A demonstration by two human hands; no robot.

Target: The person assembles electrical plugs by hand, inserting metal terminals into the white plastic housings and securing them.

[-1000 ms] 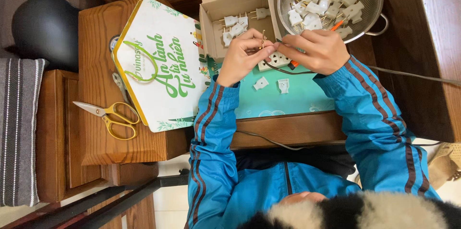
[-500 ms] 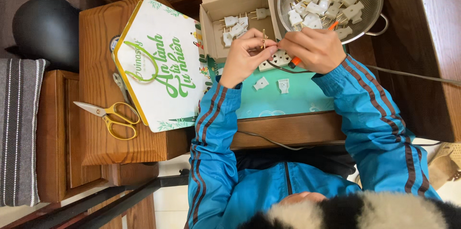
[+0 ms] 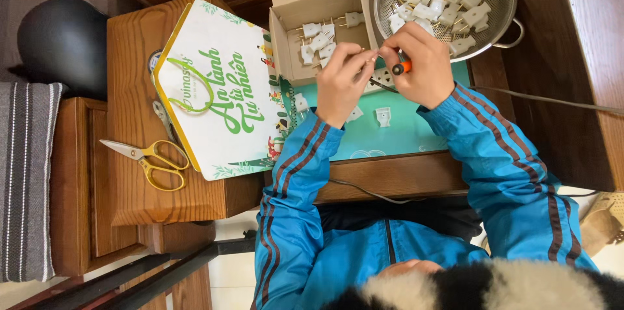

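Barely shifted since half a second ago: both hands kept together above the teal mat, the tool tip nudged a touch closer to the part. Left hand pinching a small white plug part between fingertips, held just over the mat's far edge, near the open cardboard box. Right hand closed around an orange-handled screwdriver, tip aimed at the pinched part. Judged to be mid-fastening, one plug in hand among many; next move likely calling for a steady tip seated in the screw and a firm pinch against twisting. More white plugs piled in the metal colander beyond the right hand, others lying in the box, two loose pieces on the mat. House-shaped white carton with yellow edging and green lettering lying flat on the wooden counter, left of the mat. Yellow-handled scissors just beside it, blades shut.
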